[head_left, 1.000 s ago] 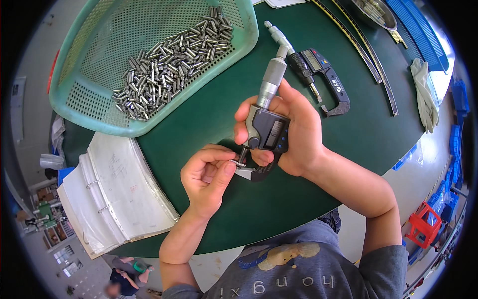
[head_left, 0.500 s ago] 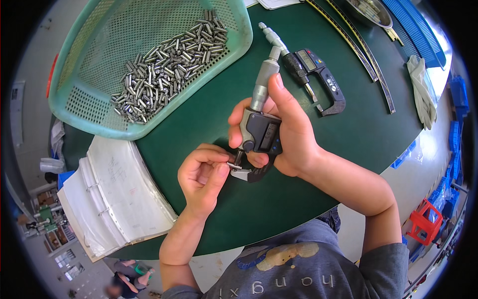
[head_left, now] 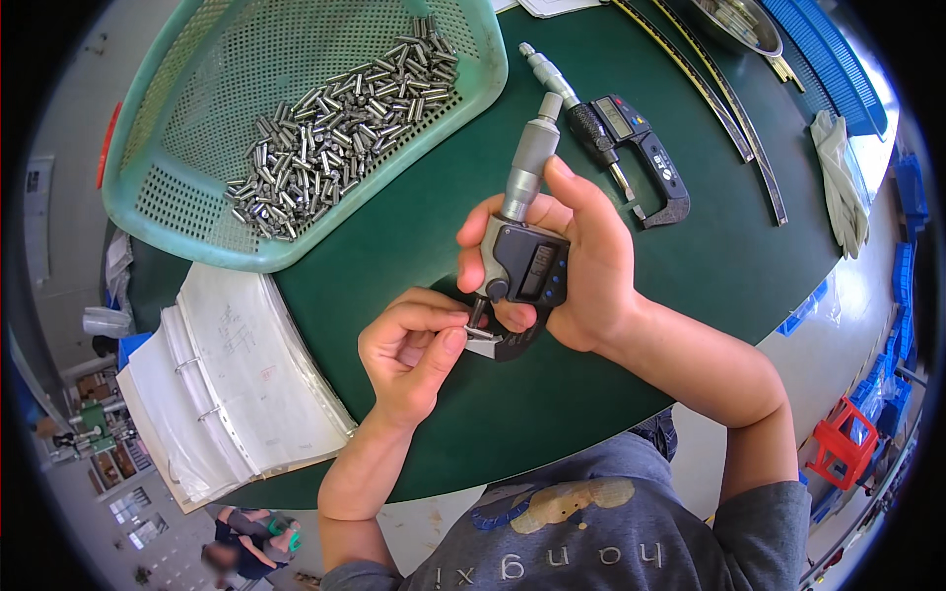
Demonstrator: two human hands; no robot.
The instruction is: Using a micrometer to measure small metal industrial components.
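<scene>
My right hand (head_left: 599,261) is wrapped around a digital micrometer (head_left: 510,258), its sleeve pointing away from me and its frame towards me. The thumb lies along the sleeve. Between thumb and fingertips, my left hand (head_left: 406,347) pinches a small shiny metal pin (head_left: 481,333). The pin sits at the micrometer's measuring gap, by the spindle end and the anvil; whether both faces touch it is too small to tell. A second digital micrometer (head_left: 623,123) lies on the table beyond my right hand.
A green perforated basket (head_left: 296,254) at far left holds a heap of metal pins (head_left: 335,133). An open ring binder (head_left: 261,379) lies at left. Dark strips (head_left: 724,98), pale gloves (head_left: 840,187), a blue basket (head_left: 828,59) and a metal bowl (head_left: 774,39) are at far right.
The left fingers have brought the pin slightly right, further into the micrometer's gap. The right hand keeps its hold on the micrometer. The whole view has shifted a little.
</scene>
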